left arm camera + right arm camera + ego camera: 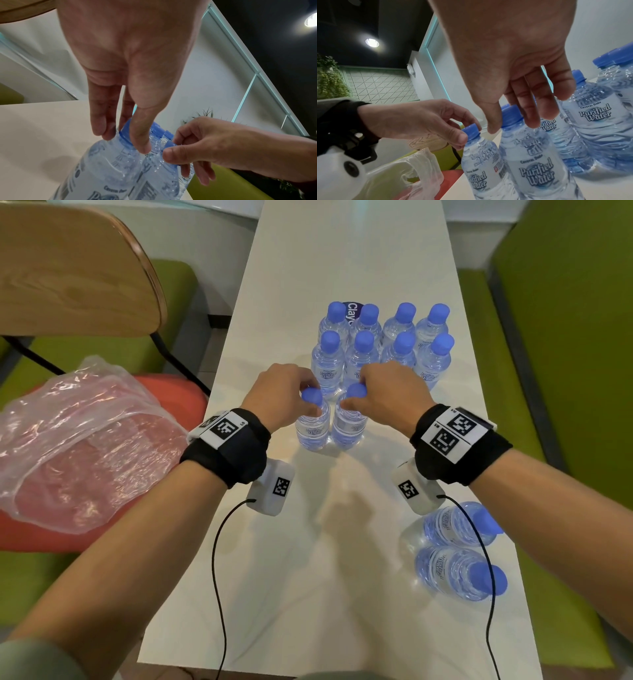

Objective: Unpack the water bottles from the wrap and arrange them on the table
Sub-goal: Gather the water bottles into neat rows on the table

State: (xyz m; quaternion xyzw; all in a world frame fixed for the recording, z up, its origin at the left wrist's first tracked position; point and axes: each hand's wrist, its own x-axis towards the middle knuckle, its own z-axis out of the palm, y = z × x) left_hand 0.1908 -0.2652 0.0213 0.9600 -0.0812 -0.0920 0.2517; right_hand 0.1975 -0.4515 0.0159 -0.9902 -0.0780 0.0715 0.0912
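Note:
Two small clear water bottles with blue caps stand side by side on the white table (342, 577). My left hand (310, 400) pinches the cap and neck of the left bottle (312, 429); thumb and fingers straddle the cap in the left wrist view (125, 136). My right hand (352, 397) pinches the cap of the right bottle (349, 428), its thumb and fingers around it in the right wrist view (511, 121). Just behind them stand several upright bottles (383, 344) in two rows. Two more bottles (455, 549) lie on their sides at the near right. The crumpled clear wrap (85, 440) lies on a red seat at the left.
A wooden-backed chair (68, 268) stands left of the table. Green benches (565, 337) run along the right side. A dark round sticker (351, 309) shows on the table behind the rows. Cables hang from both wrist units across the near table.

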